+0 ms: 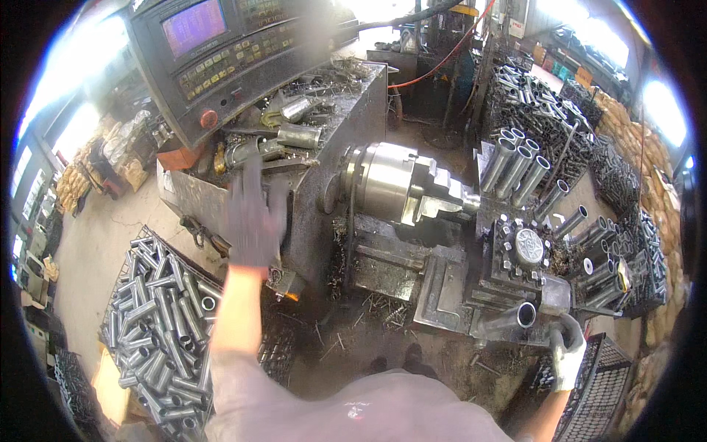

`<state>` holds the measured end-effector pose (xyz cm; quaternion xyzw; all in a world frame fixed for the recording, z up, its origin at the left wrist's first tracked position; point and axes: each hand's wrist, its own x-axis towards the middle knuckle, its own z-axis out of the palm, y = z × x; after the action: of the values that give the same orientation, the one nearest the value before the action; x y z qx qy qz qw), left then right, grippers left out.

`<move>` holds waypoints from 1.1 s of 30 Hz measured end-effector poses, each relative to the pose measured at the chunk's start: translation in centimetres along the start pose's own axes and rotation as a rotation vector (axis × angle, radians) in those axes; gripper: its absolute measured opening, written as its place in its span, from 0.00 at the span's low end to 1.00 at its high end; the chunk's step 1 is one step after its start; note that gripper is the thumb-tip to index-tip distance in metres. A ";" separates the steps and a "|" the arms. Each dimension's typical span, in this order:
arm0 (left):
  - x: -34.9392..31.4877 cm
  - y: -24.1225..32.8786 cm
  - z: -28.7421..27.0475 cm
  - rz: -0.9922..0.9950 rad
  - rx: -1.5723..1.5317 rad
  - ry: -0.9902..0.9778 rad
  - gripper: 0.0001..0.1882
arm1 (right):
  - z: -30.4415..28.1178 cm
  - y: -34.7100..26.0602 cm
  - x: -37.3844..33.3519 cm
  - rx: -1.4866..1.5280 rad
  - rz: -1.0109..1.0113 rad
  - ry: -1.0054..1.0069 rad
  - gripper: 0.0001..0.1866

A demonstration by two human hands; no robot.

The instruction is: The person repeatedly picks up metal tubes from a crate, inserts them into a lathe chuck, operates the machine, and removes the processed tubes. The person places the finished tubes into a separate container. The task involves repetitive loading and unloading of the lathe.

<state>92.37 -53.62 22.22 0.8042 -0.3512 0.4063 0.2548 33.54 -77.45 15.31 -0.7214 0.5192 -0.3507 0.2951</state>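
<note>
My left hand (pixel 256 221), in a dark glove, is stretched out with fingers extended and blurred. It passes before the front edge of the lathe's headstock, close to several short steel tubes (pixel 300 135) lying on top. At the lower right my right hand (pixel 568 357), in a pale glove, curls its fingers beside the lathe carriage; what they close around is hidden. Just left of it lies a wide steel tube (pixel 508 322), its open end facing right. Between my hands stand the lathe chuck (pixel 387 183), its stepped jaws pointing right, and the square tool post (pixel 529 247).
A control panel (pixel 258 62) with a lit screen and red button (pixel 209 119) overhangs the upper left. A crate (pixel 144 232) heaped with steel tubes sits at lower left. Upright tubes (pixel 515 166) stand behind the tool post. A black mesh crate (pixel 600 390) is at lower right.
</note>
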 end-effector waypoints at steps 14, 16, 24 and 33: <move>5.1 5.4 1.8 0.103 -0.084 0.050 0.34 | -4.3 2.9 -4.9 -0.012 0.039 -0.049 0.22; -5.2 10.8 0.0 0.161 -0.597 -0.053 0.23 | -3.8 4.3 -4.5 0.027 0.077 -0.129 0.22; -38.4 20.3 -9.9 -0.523 -0.341 -1.418 0.26 | 2.3 7.8 -0.4 0.018 -0.036 -0.485 0.40; -47.0 19.3 -23.6 -0.748 -0.282 -1.066 0.28 | 14.0 5.2 0.6 -0.066 -0.311 -0.381 0.23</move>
<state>46.36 -32.44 -1.69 0.9216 -0.1764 -0.2126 0.2728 42.23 -78.63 3.23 -0.8549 0.3483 -0.2323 0.3063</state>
